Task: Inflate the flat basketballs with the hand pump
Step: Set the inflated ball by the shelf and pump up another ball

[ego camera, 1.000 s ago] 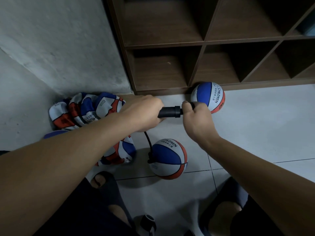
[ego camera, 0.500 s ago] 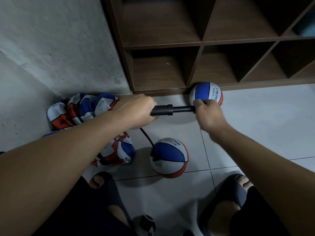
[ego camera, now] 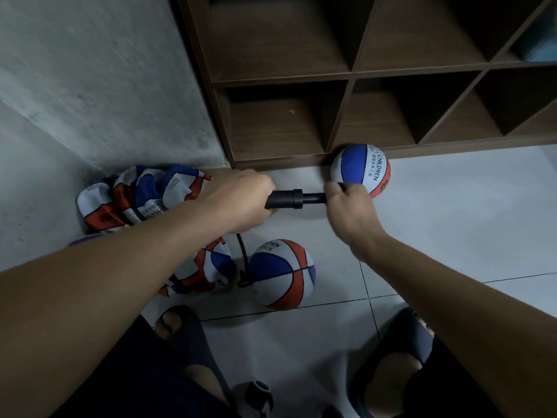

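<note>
I hold a black hand pump (ego camera: pixel 286 199) level above the floor. My left hand (ego camera: pixel 241 200) grips its barrel, and my right hand (ego camera: pixel 349 206) grips the handle at the end of the short exposed rod. A black hose (ego camera: pixel 242 260) drops from the pump to a round red, white and blue basketball (ego camera: pixel 281 274) on the tiles below. A second round ball (ego camera: pixel 360 168) rests against the shelf base. Several flat, crumpled balls (ego camera: pixel 135 197) lie heaped in the corner at left, and another flat ball (ego camera: pixel 208 270) lies partly under my left forearm.
A dark wooden cubby shelf (ego camera: pixel 346 73) stands at the back, next to a rough grey wall (ego camera: pixel 90 86). My feet in dark slippers (ego camera: pixel 187 333) stand on the white tiled floor (ego camera: pixel 467 221). A small grey object (ego camera: pixel 256 396) lies between them.
My right hand pulled the handle out to the right, then pushed it back toward the barrel, so less rod shows now. The hose-fed ball has turned a little on the floor.
</note>
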Available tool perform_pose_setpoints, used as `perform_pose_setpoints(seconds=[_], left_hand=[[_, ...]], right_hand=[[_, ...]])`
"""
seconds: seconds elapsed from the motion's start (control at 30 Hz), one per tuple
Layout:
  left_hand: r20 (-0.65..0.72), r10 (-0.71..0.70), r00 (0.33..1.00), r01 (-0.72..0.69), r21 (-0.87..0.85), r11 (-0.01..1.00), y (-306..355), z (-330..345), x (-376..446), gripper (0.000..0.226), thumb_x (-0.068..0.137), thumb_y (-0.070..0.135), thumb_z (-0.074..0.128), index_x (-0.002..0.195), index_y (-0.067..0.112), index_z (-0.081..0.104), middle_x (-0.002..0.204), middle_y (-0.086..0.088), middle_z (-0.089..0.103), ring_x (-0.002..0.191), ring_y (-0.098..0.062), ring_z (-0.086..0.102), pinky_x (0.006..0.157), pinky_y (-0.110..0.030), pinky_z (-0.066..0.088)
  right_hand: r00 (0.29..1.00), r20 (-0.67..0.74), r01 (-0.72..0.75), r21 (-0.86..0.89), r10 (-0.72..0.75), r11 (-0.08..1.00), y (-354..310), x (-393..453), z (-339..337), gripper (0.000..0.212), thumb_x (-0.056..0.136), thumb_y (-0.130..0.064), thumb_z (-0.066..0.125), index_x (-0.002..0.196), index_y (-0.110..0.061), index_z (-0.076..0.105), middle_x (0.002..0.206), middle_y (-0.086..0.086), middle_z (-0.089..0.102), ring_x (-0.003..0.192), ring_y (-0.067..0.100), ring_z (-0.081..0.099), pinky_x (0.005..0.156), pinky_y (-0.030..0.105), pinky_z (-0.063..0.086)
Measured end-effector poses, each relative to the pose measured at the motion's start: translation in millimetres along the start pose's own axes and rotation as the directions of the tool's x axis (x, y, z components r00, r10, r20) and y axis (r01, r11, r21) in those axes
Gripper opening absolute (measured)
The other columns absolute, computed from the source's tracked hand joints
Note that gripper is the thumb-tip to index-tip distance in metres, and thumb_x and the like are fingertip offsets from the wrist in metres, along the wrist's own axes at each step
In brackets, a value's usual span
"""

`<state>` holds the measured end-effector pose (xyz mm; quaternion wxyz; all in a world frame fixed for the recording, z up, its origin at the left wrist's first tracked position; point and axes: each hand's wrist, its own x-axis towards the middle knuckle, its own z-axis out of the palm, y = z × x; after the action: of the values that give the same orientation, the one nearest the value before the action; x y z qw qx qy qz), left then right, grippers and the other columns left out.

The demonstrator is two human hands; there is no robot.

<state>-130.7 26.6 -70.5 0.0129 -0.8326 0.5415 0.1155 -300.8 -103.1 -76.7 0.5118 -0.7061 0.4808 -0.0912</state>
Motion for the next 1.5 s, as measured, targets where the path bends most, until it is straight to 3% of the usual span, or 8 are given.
perform_pose_setpoints(seconds=[0.27, 0.6, 0.73, 0.9, 1.03, 1.13, 1.27, 1.5], left_hand=[[-0.003, 0.007, 1.0, -0.008, -0.081, 0.997, 13.2, 0.7, -0.8, 0.035, 0.102, 0.047, 0.066, 0.074, 0.029, 0.055, 0.072, 0.003, 0.061, 0.061, -0.018, 0.06, 0.054, -0.033, 0.046], [-0.02, 0.037, 0.999, -0.039, -0.07, 0.997, 0.5, -1.3, 3.2, 0.036, 0.101, 0.046, 0.069, 0.072, 0.03, 0.054, 0.068, 0.007, 0.058, 0.059, -0.015, 0.059, 0.054, -0.03, 0.044], [-0.008, -0.01, 1.0, 0.01, -0.059, 0.998, -21.1, -1.6, 2.6, 0.037, 0.099, 0.045, 0.07, 0.069, 0.028, 0.057, 0.065, 0.006, 0.062, 0.057, -0.016, 0.063, 0.059, -0.037, 0.059], [-0.01, -0.063, 0.998, 0.063, -0.022, 0.998, -39.1, -5.0, 0.1, 0.031, 0.099, 0.043, 0.07, 0.074, 0.028, 0.061, 0.068, 0.006, 0.063, 0.058, -0.015, 0.063, 0.058, -0.034, 0.057], [-0.016, -0.057, 0.998, 0.057, -0.013, 0.998, -28.5, -7.7, 0.0, 0.036, 0.1, 0.042, 0.068, 0.069, 0.027, 0.057, 0.066, 0.005, 0.062, 0.056, -0.016, 0.062, 0.055, -0.032, 0.054], [-0.033, -0.038, 0.999, 0.037, -0.017, 0.999, -12.7, -4.9, 1.0, 0.039, 0.1, 0.04, 0.069, 0.066, 0.028, 0.055, 0.064, 0.005, 0.06, 0.055, -0.016, 0.06, 0.053, -0.032, 0.052], [-0.008, -0.012, 1.0, 0.012, -0.043, 0.999, -0.1, -1.2, 1.6, 0.036, 0.101, 0.041, 0.07, 0.07, 0.029, 0.056, 0.068, 0.005, 0.058, 0.058, -0.015, 0.059, 0.053, -0.03, 0.047], [-0.01, -0.003, 1.0, 0.002, -0.084, 0.996, 9.0, 0.2, 1.9, 0.036, 0.102, 0.051, 0.066, 0.075, 0.028, 0.058, 0.07, 0.004, 0.061, 0.06, -0.018, 0.06, 0.053, -0.032, 0.048]], right_hand=[[0.995, 0.079, 0.058, -0.046, -0.054, 0.997, -11.0, -3.4, 8.2, 0.041, 0.112, -0.043, 0.046, 0.083, -0.015, 0.053, 0.062, -0.001, 0.047, 0.039, 0.005, 0.039, 0.04, 0.021, 0.034], [0.995, 0.098, 0.031, -0.021, -0.029, 0.999, -14.4, 0.9, -0.2, 0.038, 0.111, -0.039, 0.048, 0.082, -0.014, 0.054, 0.065, -0.001, 0.047, 0.057, 0.016, 0.043, 0.054, 0.03, 0.036], [0.999, -0.006, -0.051, 0.012, 0.051, 0.999, -7.2, 11.7, -15.6, 0.034, 0.103, -0.03, 0.05, 0.086, -0.002, 0.055, 0.072, 0.006, 0.049, 0.067, 0.024, 0.044, 0.061, 0.04, 0.038], [0.987, -0.099, -0.117, 0.131, 0.13, 0.984, -2.7, 21.6, -32.8, 0.018, 0.098, -0.022, 0.051, 0.084, -0.014, 0.057, 0.075, 0.005, 0.047, 0.064, 0.021, 0.037, 0.054, 0.032, 0.032], [0.983, -0.155, -0.075, 0.135, 0.096, 0.988, -4.2, 16.9, -21.5, 0.019, 0.097, -0.022, 0.047, 0.08, -0.014, 0.048, 0.075, 0.004, 0.044, 0.069, 0.023, 0.038, 0.06, 0.038, 0.035], [0.991, -0.12, -0.04, 0.096, 0.051, 0.995, -4.9, 9.9, -8.8, 0.029, 0.103, -0.024, 0.047, 0.082, -0.005, 0.052, 0.07, 0.004, 0.046, 0.067, 0.023, 0.042, 0.06, 0.038, 0.039], [1.0, -0.004, 0.005, 0.034, -0.005, 0.999, -8.3, -0.6, 5.2, 0.036, 0.108, -0.027, 0.048, 0.075, -0.014, 0.043, 0.062, -0.001, 0.041, 0.056, 0.016, 0.038, 0.051, 0.029, 0.032], [0.996, 0.077, 0.044, -0.019, -0.042, 0.999, -15.9, -2.3, 11.0, 0.035, 0.111, -0.035, 0.047, 0.083, -0.015, 0.054, 0.065, -0.001, 0.048, 0.053, 0.012, 0.043, 0.046, 0.024, 0.035]])
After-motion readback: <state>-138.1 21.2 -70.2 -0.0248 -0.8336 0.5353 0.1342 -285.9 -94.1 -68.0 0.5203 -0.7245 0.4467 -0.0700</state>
